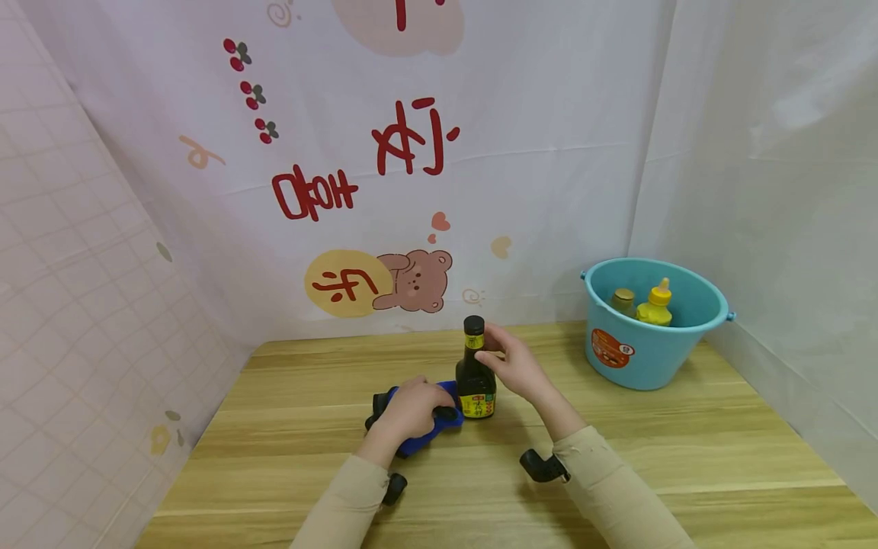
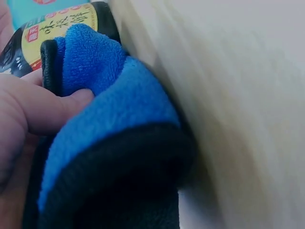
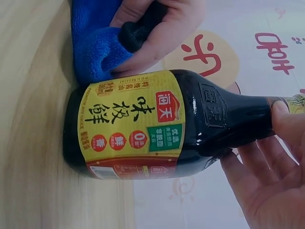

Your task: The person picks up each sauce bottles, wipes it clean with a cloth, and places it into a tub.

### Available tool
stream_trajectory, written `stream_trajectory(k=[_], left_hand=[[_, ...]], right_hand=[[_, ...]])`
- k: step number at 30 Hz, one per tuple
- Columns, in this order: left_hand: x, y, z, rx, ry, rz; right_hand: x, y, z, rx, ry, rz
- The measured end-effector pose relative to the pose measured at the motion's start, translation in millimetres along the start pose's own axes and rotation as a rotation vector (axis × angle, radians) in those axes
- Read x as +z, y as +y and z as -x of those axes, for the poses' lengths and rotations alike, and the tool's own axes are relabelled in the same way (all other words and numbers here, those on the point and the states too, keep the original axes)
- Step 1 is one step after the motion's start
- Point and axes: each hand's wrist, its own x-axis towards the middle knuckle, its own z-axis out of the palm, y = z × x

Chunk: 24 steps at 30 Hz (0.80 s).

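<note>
A dark soy sauce bottle [image 1: 476, 381] with a yellow label stands upright on the table. My right hand [image 1: 516, 367] holds it by the neck, the thumb in front and the fingers behind. In the right wrist view the label of the soy sauce bottle [image 3: 128, 119] faces the camera. My left hand [image 1: 417, 408] pinches a bunched blue cloth [image 2: 138, 95] with black edging between thumb and fingers. The cloth lies against the lower side of the bottle, and part of it rests on the table.
A light blue bucket [image 1: 634, 358] stands at the table's right rear, holding a yellow squeeze bottle [image 1: 655, 306] and a jar with a gold lid [image 1: 623, 301]. Behind the wooden table [image 1: 309, 457] hangs a white printed curtain [image 1: 535, 191].
</note>
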Motion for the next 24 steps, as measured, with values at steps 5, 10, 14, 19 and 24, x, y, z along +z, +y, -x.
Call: stream_trajectory(k=[5,10,14,19,24], left_hand=[[2.7,-6.1,5.9,0.008,0.059,0.039],[-3.2,-13.2,13.4,-0.003,0.145,0.117],[-9.3,-17.6,20.1,-0.057,0.213,0.181],[-13.5,-19.9,25.7,-0.090,0.317,0.227],[-15.7,-20.1,28.1,-0.099,0.390,0.244]], right_hand=[[2.7,4.5,1.5,-0.014,0.015,-0.041],[6.2,5.8,4.2,-0.021,0.052,-0.076],[11.5,3.7,6.2,-0.037,0.117,-0.036],[18.1,-3.0,5.4,-0.031,0.221,0.098],[23.8,-9.8,4.1,-0.035,0.305,0.280]])
